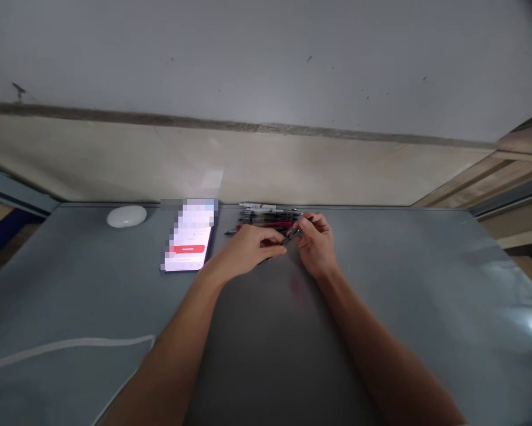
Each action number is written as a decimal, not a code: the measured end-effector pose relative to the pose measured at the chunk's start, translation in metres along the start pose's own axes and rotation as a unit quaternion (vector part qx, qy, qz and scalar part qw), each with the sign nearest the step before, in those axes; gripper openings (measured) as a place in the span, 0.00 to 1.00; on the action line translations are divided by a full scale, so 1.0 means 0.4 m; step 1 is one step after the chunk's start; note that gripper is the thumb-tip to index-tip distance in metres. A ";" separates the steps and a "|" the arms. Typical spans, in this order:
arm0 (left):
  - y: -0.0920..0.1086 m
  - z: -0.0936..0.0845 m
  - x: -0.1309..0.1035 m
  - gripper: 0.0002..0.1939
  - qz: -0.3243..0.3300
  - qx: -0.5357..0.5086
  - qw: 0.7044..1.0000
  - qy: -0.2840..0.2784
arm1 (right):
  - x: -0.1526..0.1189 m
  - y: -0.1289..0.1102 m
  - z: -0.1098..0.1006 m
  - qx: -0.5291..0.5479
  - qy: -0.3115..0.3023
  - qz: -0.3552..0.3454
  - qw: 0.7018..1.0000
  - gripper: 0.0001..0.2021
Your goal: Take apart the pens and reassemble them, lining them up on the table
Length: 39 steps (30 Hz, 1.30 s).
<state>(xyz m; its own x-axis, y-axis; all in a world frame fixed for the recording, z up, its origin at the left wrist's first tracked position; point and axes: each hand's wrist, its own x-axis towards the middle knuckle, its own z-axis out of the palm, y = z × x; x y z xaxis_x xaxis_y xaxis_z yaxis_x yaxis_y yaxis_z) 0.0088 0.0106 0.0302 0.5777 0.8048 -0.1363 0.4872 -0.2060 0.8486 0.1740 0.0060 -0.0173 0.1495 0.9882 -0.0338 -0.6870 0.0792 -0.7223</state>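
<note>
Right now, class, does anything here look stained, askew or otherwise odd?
A faint reddish smudge marks the smooth grey tabletop below the bare right hand, perhaps a stain. The grey upper wall also has small dark scuffs, the largest at far left.

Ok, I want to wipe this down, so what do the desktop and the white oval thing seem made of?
The desktop looks like smooth grey laminate or painted metal; its even colour and soft reflections fit either. The white oval thing is probably hard plastic with a slight gloss, judging by its smooth, rounded shell.
</note>
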 end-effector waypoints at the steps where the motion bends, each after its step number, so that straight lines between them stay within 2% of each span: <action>1: -0.001 0.002 0.001 0.11 -0.006 0.007 1.000 0.017 | 0.002 0.001 0.002 -0.007 0.015 -0.004 1.000 0.11; 4: -0.003 0.000 0.002 0.12 -0.011 0.007 1.000 0.028 | 0.003 0.001 0.007 -0.017 0.017 -0.007 1.000 0.09; 7: 0.000 -0.010 -0.002 0.13 0.005 -0.015 1.000 0.004 | -0.002 -0.005 0.007 -0.008 -0.012 -0.001 1.000 0.07; 12: 0.009 -0.020 -0.013 0.16 0.010 -0.087 0.990 -0.110 | -0.013 -0.016 -0.003 0.031 -0.112 0.043 0.992 0.09; 14: 0.011 -0.017 -0.014 0.16 0.009 -0.103 0.986 -0.134 | -0.014 -0.017 -0.004 0.044 -0.130 0.056 0.989 0.11; 16: 0.011 -0.013 -0.011 0.15 0.016 -0.089 0.989 -0.115 | -0.012 -0.016 -0.002 0.047 -0.117 0.048 0.991 0.12; 21: 0.002 -0.003 -0.002 0.11 0.001 0.005 1.000 0.024 | 0.002 -0.003 0.005 0.006 -0.021 0.000 1.000 0.10; 23: -0.004 -0.001 0.001 0.10 -0.012 0.007 0.999 0.044 | 0.004 -0.001 0.007 -0.006 -0.011 -0.003 1.000 0.10; 26: -0.008 -0.004 0.002 0.12 -0.003 -0.010 1.000 0.021 | 0.002 -0.005 0.009 -0.001 -0.039 0.010 0.999 0.09; 32: 0.009 -0.020 -0.010 0.14 0.009 -0.071 0.994 -0.086 | -0.005 -0.017 0.007 -0.008 -0.075 0.018 0.997 0.09; 35: 0.019 -0.025 -0.017 0.15 0.003 -0.087 0.989 -0.119 | -0.005 -0.017 0.007 -0.004 -0.083 0.023 0.996 0.10; 37: 0.022 -0.023 -0.016 0.14 0.005 -0.074 0.991 -0.109 | -0.003 -0.014 0.008 -0.006 -0.074 0.021 0.997 0.10; 39: 0.019 -0.016 -0.011 0.12 0.008 -0.038 0.997 -0.059 | -0.001 -0.010 0.010 -0.016 -0.041 0.003 0.999 0.10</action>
<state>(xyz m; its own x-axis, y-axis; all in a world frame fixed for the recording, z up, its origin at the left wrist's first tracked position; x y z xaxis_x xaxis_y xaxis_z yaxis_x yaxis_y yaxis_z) 0.0056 0.0089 0.0407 0.6604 0.7297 -0.1771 0.4279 -0.1720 0.8873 0.1739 0.0058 -0.0118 0.0848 0.9963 0.0174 -0.6639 0.0695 -0.7446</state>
